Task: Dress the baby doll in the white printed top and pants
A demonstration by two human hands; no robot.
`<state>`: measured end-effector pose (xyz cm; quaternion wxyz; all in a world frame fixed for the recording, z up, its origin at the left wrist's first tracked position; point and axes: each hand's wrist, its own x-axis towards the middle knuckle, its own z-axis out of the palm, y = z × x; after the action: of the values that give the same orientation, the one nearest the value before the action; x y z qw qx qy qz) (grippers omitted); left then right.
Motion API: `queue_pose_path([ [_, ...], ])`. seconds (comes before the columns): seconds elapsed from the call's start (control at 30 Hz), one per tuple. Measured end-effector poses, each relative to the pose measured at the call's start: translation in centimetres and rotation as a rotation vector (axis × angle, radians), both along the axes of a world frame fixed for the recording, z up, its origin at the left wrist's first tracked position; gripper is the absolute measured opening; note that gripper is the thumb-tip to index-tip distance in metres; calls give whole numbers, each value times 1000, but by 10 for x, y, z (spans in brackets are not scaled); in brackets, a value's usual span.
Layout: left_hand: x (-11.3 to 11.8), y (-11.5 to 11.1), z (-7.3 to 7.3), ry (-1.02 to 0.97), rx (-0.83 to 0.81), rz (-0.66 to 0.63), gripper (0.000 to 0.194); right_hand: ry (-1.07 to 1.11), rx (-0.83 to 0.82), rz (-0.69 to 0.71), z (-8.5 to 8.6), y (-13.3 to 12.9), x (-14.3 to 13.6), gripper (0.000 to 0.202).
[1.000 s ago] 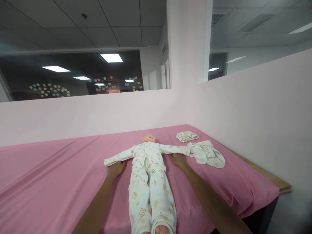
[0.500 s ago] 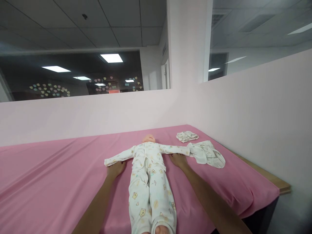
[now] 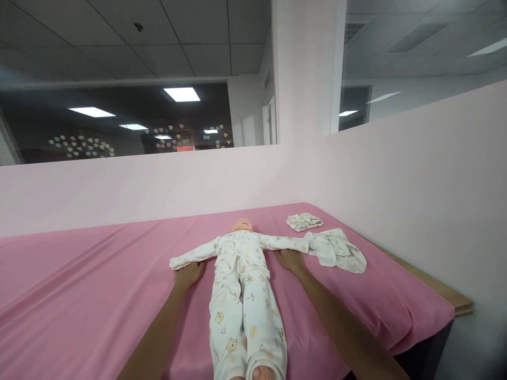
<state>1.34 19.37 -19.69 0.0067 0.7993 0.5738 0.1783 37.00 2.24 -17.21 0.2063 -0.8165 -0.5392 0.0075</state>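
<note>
A baby doll (image 3: 242,224) lies on its back on the pink-covered bed (image 3: 99,295), its head at the far end and its arms spread. It wears a white jacket (image 3: 240,250) and white trousers (image 3: 253,311) with a small animal print; a bare foot shows at the near edge. My left hand (image 3: 189,274) is curled at the lower edge of the left-side sleeve, near its cuff. At the right-side sleeve, my right hand (image 3: 290,259) is closed likewise along the underside. Both sleeves partly hide my fingertips.
Right of the doll lie a folded printed cloth (image 3: 304,221) and a loosely spread white garment (image 3: 336,250), which meets the right cuff. Pale walls (image 3: 158,190) with windows border the back and right. A wooden edge (image 3: 431,279) shows along the bed's right side.
</note>
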Motion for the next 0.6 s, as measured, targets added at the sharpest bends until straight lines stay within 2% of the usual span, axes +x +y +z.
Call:
queue_pose_path([
  [0.6, 1, 1, 0, 8, -14, -1, 62, 14, -2, -7, 1, -1, -1, 48],
])
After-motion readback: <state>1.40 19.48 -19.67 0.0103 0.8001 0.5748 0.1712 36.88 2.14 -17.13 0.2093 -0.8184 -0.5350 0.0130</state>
